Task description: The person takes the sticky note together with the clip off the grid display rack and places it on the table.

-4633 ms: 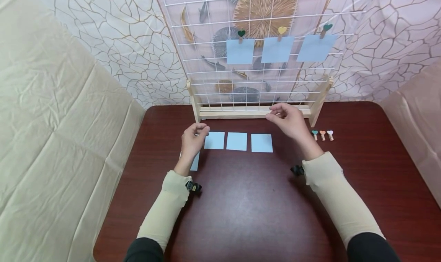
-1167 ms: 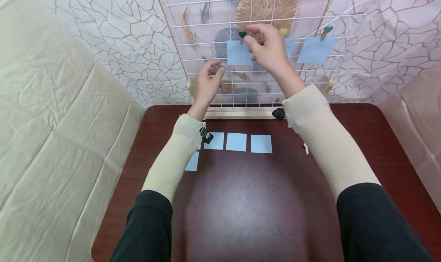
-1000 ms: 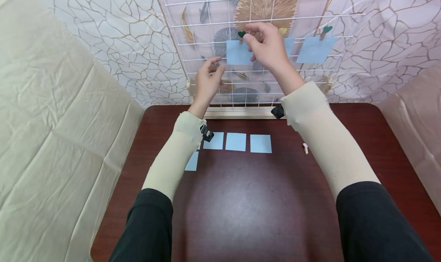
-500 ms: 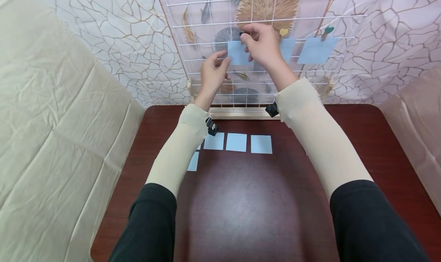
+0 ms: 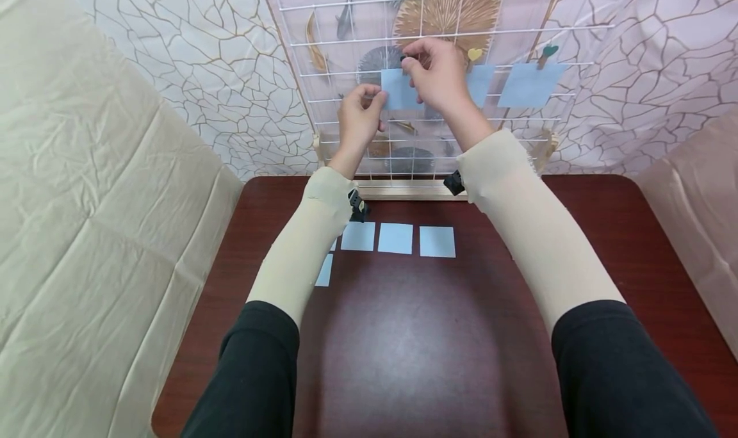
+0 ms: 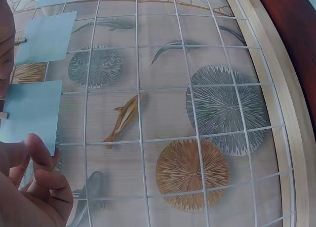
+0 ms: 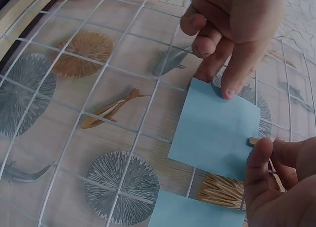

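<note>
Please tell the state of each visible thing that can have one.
Wire grid: standing.
Left hung paper: held at edge.
Middle hung paper: clipped, partly hidden.
Right hung paper: clipped.
Table papers: flat, some partly covered.
Dark clip: pinched; jaws unclear.
Yellow clip: closed on paper.
Green clip: closed on paper.
Left hand: pinching left hung paper.
Right hand: pinching dark clip.
</note>
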Available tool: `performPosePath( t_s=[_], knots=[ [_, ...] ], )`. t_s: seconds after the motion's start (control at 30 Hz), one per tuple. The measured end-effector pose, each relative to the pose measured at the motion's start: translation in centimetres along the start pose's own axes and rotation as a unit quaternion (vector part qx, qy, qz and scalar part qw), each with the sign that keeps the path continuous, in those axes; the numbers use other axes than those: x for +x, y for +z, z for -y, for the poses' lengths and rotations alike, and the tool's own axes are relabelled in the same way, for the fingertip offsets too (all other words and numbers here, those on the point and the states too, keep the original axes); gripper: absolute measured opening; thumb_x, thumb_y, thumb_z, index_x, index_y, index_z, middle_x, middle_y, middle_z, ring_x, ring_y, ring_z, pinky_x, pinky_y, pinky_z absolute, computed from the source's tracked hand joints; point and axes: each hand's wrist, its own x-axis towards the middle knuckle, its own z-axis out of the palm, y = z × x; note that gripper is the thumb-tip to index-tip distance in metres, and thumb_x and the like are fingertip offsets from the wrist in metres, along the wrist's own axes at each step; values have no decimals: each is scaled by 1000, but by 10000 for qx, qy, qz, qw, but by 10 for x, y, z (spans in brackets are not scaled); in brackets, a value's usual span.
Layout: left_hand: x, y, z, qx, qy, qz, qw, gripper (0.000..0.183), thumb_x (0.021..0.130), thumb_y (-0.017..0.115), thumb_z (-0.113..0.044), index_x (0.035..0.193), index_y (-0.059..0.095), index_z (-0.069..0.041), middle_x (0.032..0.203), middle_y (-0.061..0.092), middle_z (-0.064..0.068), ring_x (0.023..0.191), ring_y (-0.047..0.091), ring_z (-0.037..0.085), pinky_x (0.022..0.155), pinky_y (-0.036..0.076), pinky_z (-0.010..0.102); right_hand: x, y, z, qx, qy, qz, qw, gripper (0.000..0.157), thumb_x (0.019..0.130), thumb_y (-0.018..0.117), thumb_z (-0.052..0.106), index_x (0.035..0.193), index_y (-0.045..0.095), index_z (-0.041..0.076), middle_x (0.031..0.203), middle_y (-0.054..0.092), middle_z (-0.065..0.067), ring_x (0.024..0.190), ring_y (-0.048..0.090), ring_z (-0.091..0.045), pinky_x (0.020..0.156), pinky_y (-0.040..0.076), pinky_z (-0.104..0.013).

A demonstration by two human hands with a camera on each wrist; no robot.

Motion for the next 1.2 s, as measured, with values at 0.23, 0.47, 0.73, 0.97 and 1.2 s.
performPosePath(
  t_s=[0.23, 0.47, 0.73, 0.97, 1.2],
  knots=[
    [1, 1, 1, 128, 110, -80, 9998, 15, 105, 67, -14, 111, 71, -1, 90, 72, 14, 45, 50, 8, 49, 47, 22, 0, 2, 0, -228, -83, -116, 9996, 27, 109, 59, 18, 131, 71, 7, 101, 70, -2, 65, 57, -5, 52, 47, -17],
    [2, 1, 2, 213, 86, -64, 9997, 15, 106, 67, -15, 112, 71, -2, 90, 73, 12, 44, 49, 8, 48, 46, 22, 1, 4, 1, -102, 20, -171, 9998, 26, 109, 60, 18, 129, 71, 6, 92, 64, 7, 67, 58, -5, 50, 46, -17],
    [1, -1, 6, 5, 86, -4, 10000, 14, 105, 66, -12, 111, 70, 0, 92, 74, 14, 45, 50, 8, 48, 47, 23, -1, 2, 3, 243, 74, -191, 9995, 25, 109, 59, 16, 130, 69, 5, 89, 60, 10, 68, 58, -5, 50, 46, -17],
    [-1, -3, 8, -48, 139, 26, 9999, 14, 105, 66, -12, 111, 70, 1, 100, 75, 23, 46, 50, 8, 49, 47, 22, -6, -4, 4, 334, 139, -213, 9991, 25, 109, 59, 16, 130, 68, 5, 89, 61, 9, 72, 61, -7, 55, 48, -18],
    [-5, -6, 9, -167, 181, 99, 9996, 15, 105, 66, -10, 112, 69, 3, 107, 75, 19, 50, 53, 14, 51, 50, 27, -12, -5, 2, 154, -10, -269, 9995, 26, 109, 60, 18, 130, 69, 5, 91, 63, 8, 73, 60, -6, 64, 50, -22]
  ],
)
